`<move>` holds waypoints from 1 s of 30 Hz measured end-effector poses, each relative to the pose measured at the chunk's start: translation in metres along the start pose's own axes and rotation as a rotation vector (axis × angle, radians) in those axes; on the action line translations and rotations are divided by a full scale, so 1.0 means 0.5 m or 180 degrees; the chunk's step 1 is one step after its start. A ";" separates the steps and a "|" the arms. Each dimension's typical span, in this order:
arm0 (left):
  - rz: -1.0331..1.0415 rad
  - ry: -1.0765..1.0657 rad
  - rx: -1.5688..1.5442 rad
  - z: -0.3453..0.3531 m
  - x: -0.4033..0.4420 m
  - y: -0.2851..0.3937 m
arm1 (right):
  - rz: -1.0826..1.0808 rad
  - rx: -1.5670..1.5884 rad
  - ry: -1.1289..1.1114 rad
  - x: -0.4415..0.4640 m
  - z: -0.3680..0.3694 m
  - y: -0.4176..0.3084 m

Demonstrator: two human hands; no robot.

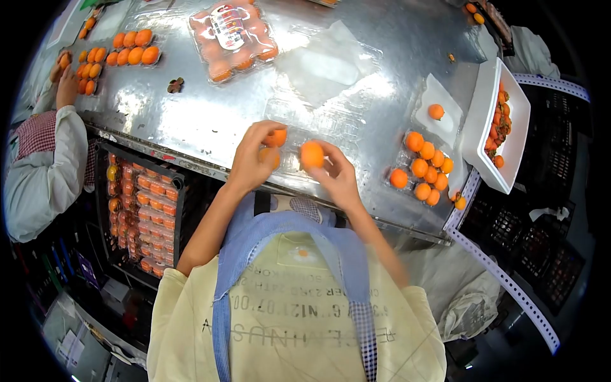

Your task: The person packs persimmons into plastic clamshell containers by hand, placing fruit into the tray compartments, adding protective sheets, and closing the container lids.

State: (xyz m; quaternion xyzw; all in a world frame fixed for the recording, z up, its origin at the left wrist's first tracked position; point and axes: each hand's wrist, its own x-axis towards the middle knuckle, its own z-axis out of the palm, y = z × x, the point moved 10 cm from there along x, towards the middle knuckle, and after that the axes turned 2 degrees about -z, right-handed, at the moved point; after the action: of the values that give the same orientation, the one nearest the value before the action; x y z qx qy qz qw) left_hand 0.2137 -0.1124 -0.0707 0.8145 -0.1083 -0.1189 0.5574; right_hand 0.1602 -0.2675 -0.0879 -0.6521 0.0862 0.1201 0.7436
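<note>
My left hand curls over two round orange fruits, an upper fruit and a lower fruit, near the front edge of the steel table; its fingers touch them. Whether these two rest in a clear tray cannot be made out. My right hand, a little blurred, grips another orange fruit between thumb and fingers, just right of the left hand. Beyond both hands lie a clear plastic tray and a sheet of thin translucent wrap.
Loose orange fruits cluster at the right, beside a white foam box of redder fruit. A labelled clear pack stands at the back. Filled trays and a co-worker's hand are left. Below sits a crate of packs.
</note>
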 end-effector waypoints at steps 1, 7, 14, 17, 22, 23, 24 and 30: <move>-0.0029 -0.0219 -0.0465 0.011 -0.003 0.025 | 0.0075 0.0282 -0.0186 -0.002 0.005 -0.011; 0.0188 -0.0692 -0.0888 0.061 -0.011 0.098 | 0.0419 0.1411 -0.0138 -0.009 0.021 0.000; -0.0424 -0.0656 -0.1616 0.078 -0.019 0.053 | 0.0428 0.0583 -0.0199 -0.005 -0.006 0.029; -0.1104 -0.0363 -0.2389 0.080 -0.024 0.003 | -0.0444 -0.0532 0.0177 -0.005 -0.011 -0.046; -0.1459 -0.0582 -0.2249 0.094 -0.037 -0.010 | -0.1547 -0.1829 0.0175 -0.014 0.029 -0.141; -0.1481 -0.0608 -0.2141 0.098 -0.040 -0.012 | -0.1454 -0.1754 0.0177 -0.011 0.026 -0.133; -0.1513 -0.0674 -0.2082 0.101 -0.040 -0.017 | -0.1362 -0.1677 0.0179 -0.008 0.023 -0.121; -0.1420 -0.0808 -0.1889 0.107 -0.040 -0.026 | -0.1105 -0.1356 0.0145 -0.003 0.011 -0.092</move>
State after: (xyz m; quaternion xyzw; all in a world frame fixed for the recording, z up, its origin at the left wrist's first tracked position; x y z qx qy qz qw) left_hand 0.1788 -0.1489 -0.1001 0.6003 0.0424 -0.3632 0.7113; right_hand 0.1720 -0.2676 -0.0429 -0.8013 -0.0374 -0.0084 0.5971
